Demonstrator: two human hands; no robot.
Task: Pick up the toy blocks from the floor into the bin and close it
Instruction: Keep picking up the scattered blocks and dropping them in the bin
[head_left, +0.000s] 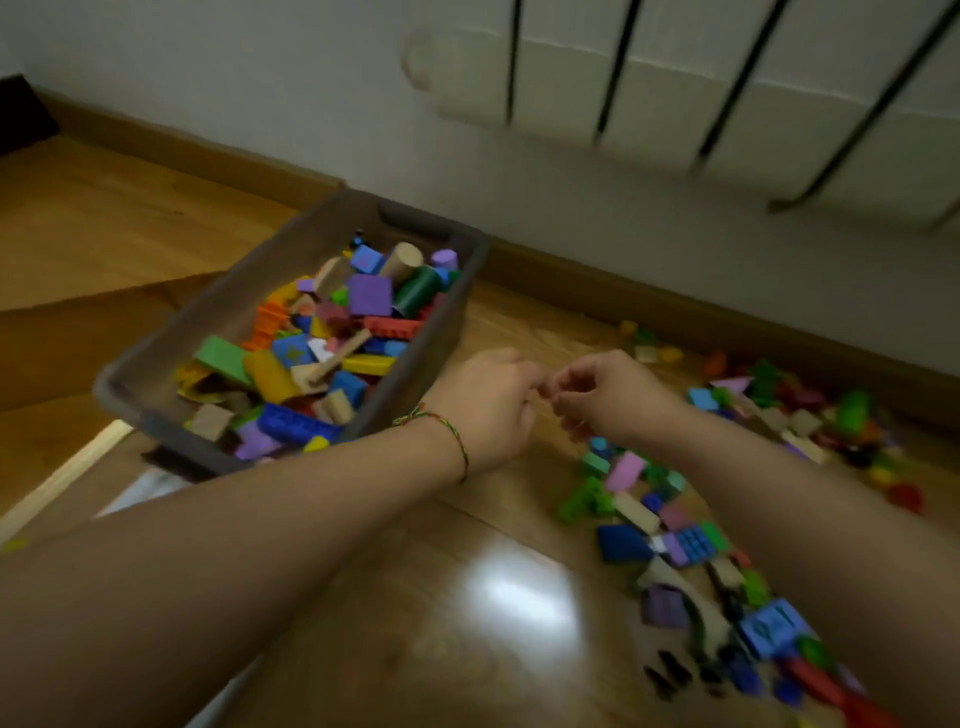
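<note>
A: As far as my head feed shows, the nearest things are the left forearm (208, 545) and right forearm (831, 519), coming in from the bottom edge over wooden floor (363, 623) with a bright glare patch (519, 587).
B: Blocks?
A: Loose toy blocks (670, 525) strewn on the floor at right, beside the right forearm, and some look to run under it. Mixed colours, blurred.
B: Hands?
A: Left hand (483, 405) and right hand (610, 397) meet mid-frame above the floor, just right of the bin. Fingers on both are curled in, and the two sets of fingertips touch or nearly touch. Motion blur there, so I cannot tell whether either pinches anything. Braided bracelet (457, 436) on the left wrist.
B: Bin?
A: Grey bin (436, 332) sits on the floor left of the hands, open on top, heaped with blocks: purple, green, blue, yellow, plain wood. The left forearm crosses in front of its near corner.
B: Beyond?
A: A second cluster (810, 415) of blocks lies by the baseboard (623, 296), far right. Then white wall (260, 78), with a radiator (675, 104) at top.
</note>
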